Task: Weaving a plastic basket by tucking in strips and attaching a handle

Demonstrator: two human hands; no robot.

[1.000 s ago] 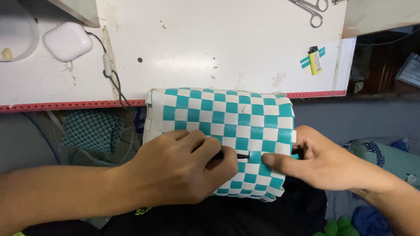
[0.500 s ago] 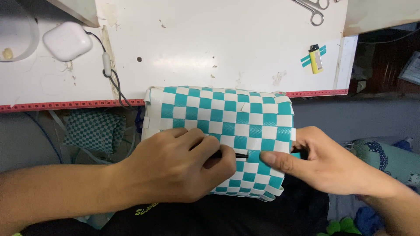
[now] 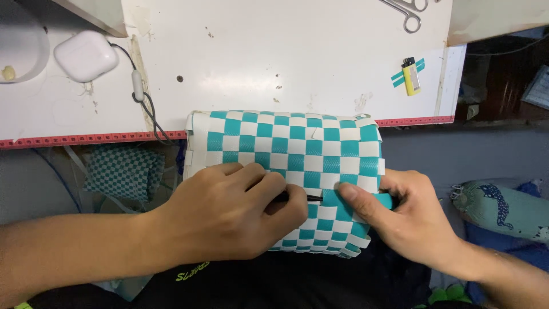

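Observation:
A woven basket of teal and white plastic strips rests on my lap, its far side against the white table's edge. My left hand lies on its near face, with the fingers pinched on a thin dark tool that pokes into the weave. My right hand holds the basket's right side. Its thumb presses on a white square, and its fingers pinch a loose teal strip end.
On the white table lie a white earbud case with a cable, a yellow lighter on teal tape and scissors. A second woven piece lies below the table, left. A patterned pillow is at right.
Both hands stay on the basket. My left hand's fingers and the dark tool have edged slightly right, toward my right thumb.

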